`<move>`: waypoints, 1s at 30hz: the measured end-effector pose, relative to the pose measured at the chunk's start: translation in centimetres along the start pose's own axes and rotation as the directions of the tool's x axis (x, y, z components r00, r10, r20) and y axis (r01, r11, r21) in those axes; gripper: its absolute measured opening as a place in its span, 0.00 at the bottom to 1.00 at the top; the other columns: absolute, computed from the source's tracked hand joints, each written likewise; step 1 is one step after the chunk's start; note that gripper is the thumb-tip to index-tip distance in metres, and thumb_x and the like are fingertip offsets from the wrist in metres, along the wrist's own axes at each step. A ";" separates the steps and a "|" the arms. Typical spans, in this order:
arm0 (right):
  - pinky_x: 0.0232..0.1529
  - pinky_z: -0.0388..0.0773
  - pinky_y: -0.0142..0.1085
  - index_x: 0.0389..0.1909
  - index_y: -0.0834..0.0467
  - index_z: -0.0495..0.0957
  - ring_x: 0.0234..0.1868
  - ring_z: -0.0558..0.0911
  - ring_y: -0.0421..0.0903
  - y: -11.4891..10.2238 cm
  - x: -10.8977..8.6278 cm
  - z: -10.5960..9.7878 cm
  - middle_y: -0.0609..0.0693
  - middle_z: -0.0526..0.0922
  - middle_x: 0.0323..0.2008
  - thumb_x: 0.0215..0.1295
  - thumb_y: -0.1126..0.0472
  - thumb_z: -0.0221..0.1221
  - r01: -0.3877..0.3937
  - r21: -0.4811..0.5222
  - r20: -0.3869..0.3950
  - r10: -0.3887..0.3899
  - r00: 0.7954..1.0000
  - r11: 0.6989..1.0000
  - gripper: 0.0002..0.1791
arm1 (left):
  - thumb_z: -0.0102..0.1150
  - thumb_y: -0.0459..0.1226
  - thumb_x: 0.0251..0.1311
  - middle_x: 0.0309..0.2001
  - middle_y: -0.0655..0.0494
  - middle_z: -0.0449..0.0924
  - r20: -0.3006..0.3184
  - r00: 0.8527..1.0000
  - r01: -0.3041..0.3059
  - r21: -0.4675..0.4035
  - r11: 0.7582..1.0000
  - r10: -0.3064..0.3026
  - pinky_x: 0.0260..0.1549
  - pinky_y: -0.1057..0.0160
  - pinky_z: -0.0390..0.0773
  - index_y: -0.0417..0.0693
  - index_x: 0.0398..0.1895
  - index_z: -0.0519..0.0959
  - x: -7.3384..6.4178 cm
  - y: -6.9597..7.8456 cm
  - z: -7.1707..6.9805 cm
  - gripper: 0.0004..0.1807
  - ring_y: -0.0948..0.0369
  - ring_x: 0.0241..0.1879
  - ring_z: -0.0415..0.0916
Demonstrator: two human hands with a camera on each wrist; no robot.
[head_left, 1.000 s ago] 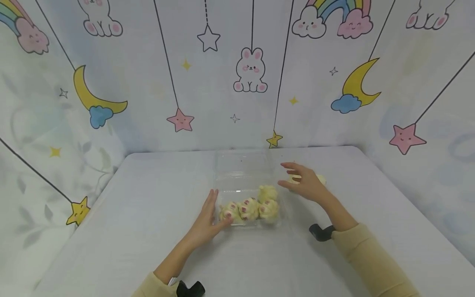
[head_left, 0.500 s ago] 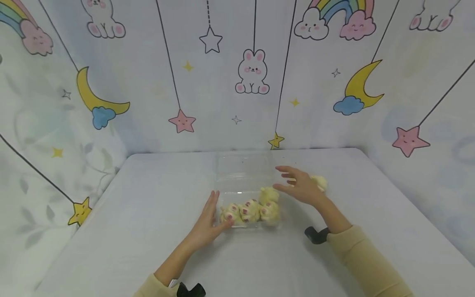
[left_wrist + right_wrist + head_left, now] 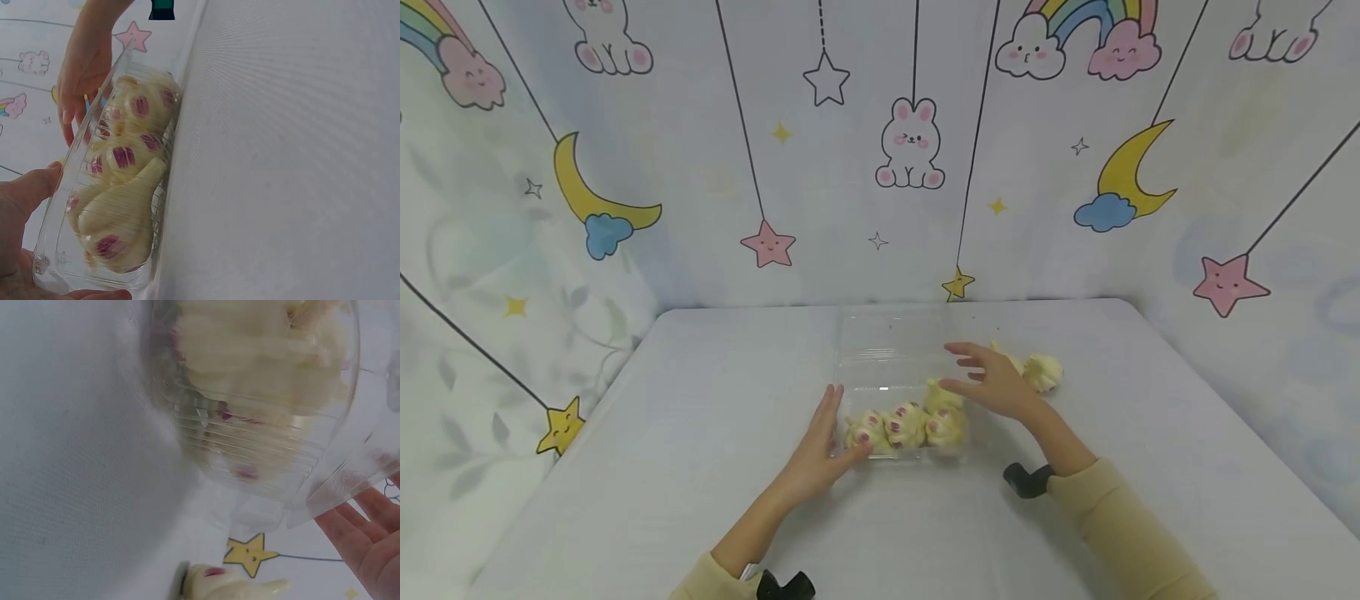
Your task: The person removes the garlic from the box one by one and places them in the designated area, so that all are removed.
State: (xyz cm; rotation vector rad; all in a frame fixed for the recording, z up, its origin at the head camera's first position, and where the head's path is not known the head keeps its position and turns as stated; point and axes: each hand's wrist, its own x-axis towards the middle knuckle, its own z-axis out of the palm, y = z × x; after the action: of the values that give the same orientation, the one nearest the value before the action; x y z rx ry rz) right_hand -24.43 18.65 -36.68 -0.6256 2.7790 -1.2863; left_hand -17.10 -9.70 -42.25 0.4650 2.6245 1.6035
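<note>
A clear plastic clamshell box (image 3: 910, 460), lid (image 3: 891, 329) folded back, holds several garlic bulbs (image 3: 905, 425) with purple patches. They line its front, with another behind at the right. My left hand (image 3: 808, 458) steadies the box's left end, fingers straight along the side and thumb at the front rim; the left wrist view shows its thumb (image 3: 34, 190) over the edge. My right hand (image 3: 992, 383) hovers palm-left by the back right corner with fingers extended and no garlic in them. The right wrist view has its fingers (image 3: 356, 528) beside the clear plastic.
Two loose garlic bulbs lie behind my right hand, one (image 3: 1043, 372) in plain sight and one (image 3: 1006, 357) partly covered by the hand. A white cloth covers the table (image 3: 715, 375). Behind it hangs a printed backdrop (image 3: 865, 200) with rabbits, stars and moons.
My right hand has moved left and slightly nearer, from over the loose garlic bulbs to the box's back right corner, uncovering them. My left hand and the box stay put.
</note>
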 end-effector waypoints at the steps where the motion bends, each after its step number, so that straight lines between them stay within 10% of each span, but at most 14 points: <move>1: 0.55 0.70 0.49 0.62 0.58 0.66 0.58 0.70 0.56 0.1 0.1 0.1 0.56 0.67 0.62 0.55 0.47 0.63 -0.005 -0.002 0.004 0.005 1.000 1.000 0.36 | 0.62 0.44 0.55 0.72 0.44 0.30 0.000 1.000 -0.001 0.000 1.000 0.001 0.55 0.44 0.66 0.46 0.72 0.40 0.0 0.0 0.0 0.49 0.41 0.67 0.43; 30: 0.52 0.73 0.50 0.61 0.59 0.68 0.59 0.69 0.58 -0.8 0.6 1.8 0.61 0.69 0.59 0.56 0.45 0.61 -0.060 -0.117 0.108 0.073 0.991 0.991 0.35 | 0.62 0.44 0.55 0.71 0.42 0.32 -0.006 1.000 -0.018 0.017 1.000 0.018 0.57 0.45 0.63 0.43 0.72 0.40 0.1 -0.2 0.0 0.50 0.44 0.68 0.39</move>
State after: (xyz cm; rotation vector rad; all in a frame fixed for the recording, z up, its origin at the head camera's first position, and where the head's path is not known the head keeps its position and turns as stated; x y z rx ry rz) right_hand -24.37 16.70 -37.21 -0.5853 2.7703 -1.0530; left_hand -17.23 -9.76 -42.39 0.4868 2.6482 1.5911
